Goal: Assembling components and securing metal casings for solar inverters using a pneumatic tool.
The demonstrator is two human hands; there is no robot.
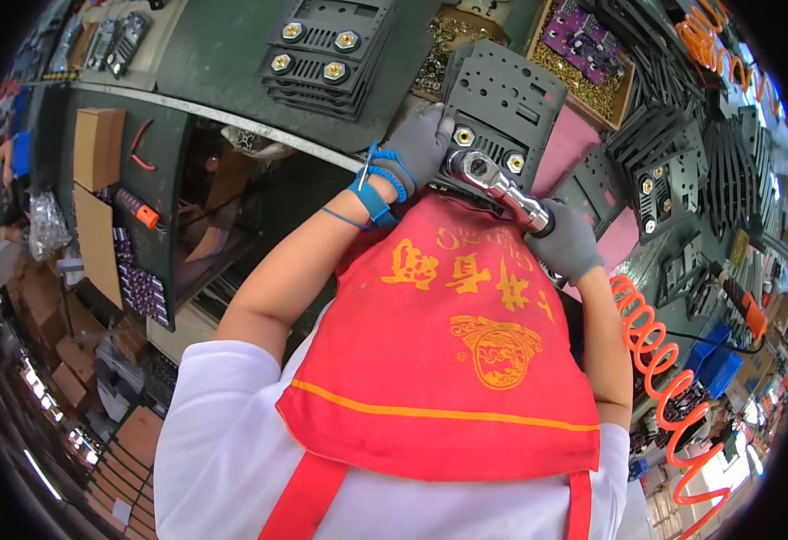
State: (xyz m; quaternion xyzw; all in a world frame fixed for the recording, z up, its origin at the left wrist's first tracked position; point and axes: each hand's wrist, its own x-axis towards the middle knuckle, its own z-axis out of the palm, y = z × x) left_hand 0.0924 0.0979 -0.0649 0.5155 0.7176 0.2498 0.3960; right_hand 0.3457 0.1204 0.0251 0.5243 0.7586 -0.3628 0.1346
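Observation:
My right hand [567, 245], in a grey glove, is closed round the dark grip of a chrome ratchet wrench [511, 195]. The wrench head lies over the lower left of a black perforated metal panel [506, 83], beside two brass hex fittings, a left one [463, 137] and a right one [514, 163]. What sits under the head is hidden. My left hand [421, 144], also gloved, grips the panel's left edge with fingers together; a blue band [374, 200] circles that wrist. The panel's near edge meets my red apron [448, 360].
A stack of black panels with brass fittings [331, 56] stands at the upper left of the green bench. Beyond my panel, a box [623, 99] holds small brass parts and purple circuit boards [583, 38]. More black panels [727, 171] crowd the right, near an orange coiled hose [659, 351].

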